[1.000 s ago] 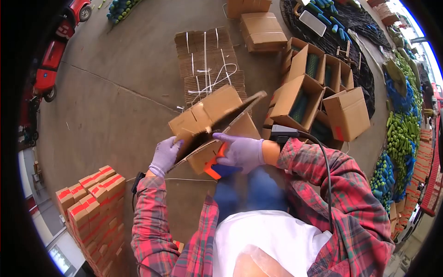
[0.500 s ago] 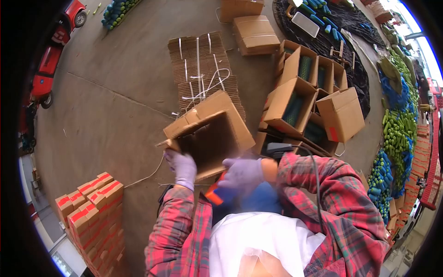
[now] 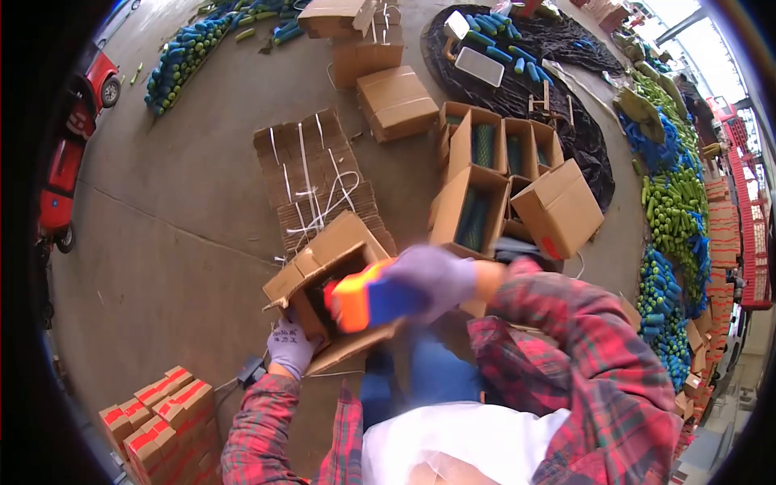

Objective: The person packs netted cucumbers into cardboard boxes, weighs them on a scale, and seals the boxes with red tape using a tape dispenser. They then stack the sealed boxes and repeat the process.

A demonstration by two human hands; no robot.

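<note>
An open cardboard box point(image 3: 319, 252) tilts in front of me, its hollow inside partly hidden behind my right arm and tool. My left hand point(image 3: 291, 346), in a pale purple glove with dark print, grips the lower left edge of that box. Gloved as well, my right hand point(image 3: 440, 283) is closed around an orange-and-blue tool, apparently a tape dispenser point(image 3: 356, 299), held across the box opening. Motion blurs the tool and the right hand.
Bundled flat cartons point(image 3: 307, 170) lie beyond the box. Right of it stand open boxes point(image 3: 477, 206) with netted green produce and a closed carton point(image 3: 558, 208). Red-marked cartons point(image 3: 166, 412) are stacked at lower left; a produce pile point(image 3: 675, 202) lines the right.
My right hand has raised the orange-and-blue tool from beside my body to over the box. The box and my left hand sit lower and further left in view, which has shifted.
</note>
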